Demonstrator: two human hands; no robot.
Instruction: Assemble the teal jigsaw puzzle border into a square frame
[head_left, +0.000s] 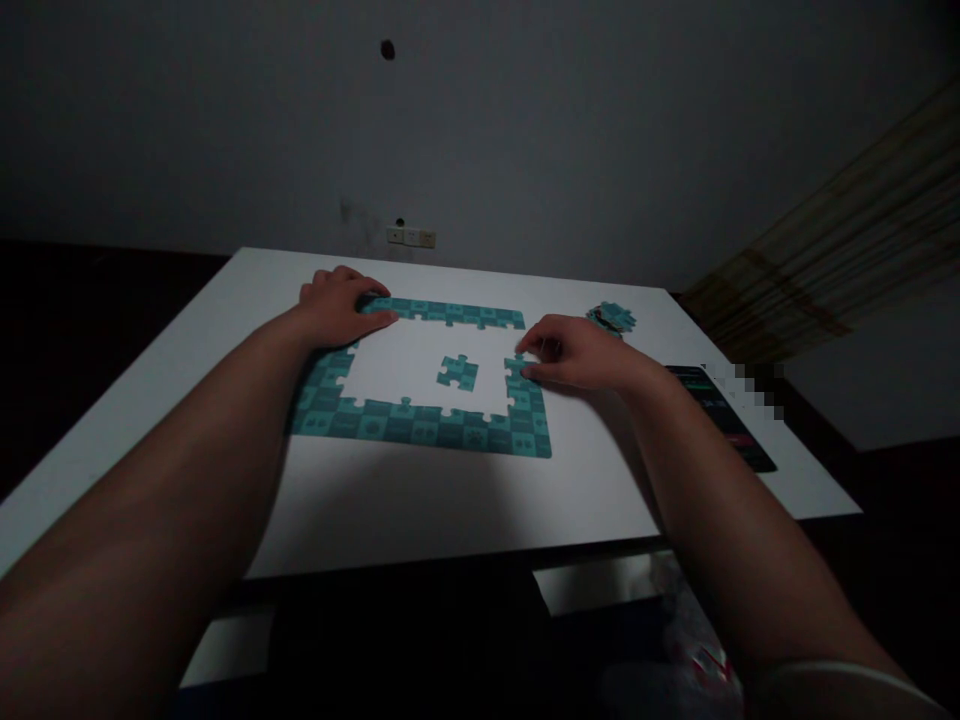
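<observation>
A teal puzzle border (420, 430) with a checkered pattern lies on the white table, its middle open. My left hand (337, 305) rests at the border's far left corner, with thumb and index finger apart on the pieces. At the right side, thumb and index finger of my right hand (566, 350) close about the edge of a puzzle piece (517, 366). Just beyond that piece, a gap parts the right side from the far strip (457, 312). A loose joined bit of teal puzzle (458, 373) lies inside the border.
A small heap of loose teal pieces (611, 317) lies behind my right hand. Beside my right forearm is a dark flat printed sheet or box (731, 425). The white table (450, 510) ends near me; a wall with sockets (411, 237) stands behind it.
</observation>
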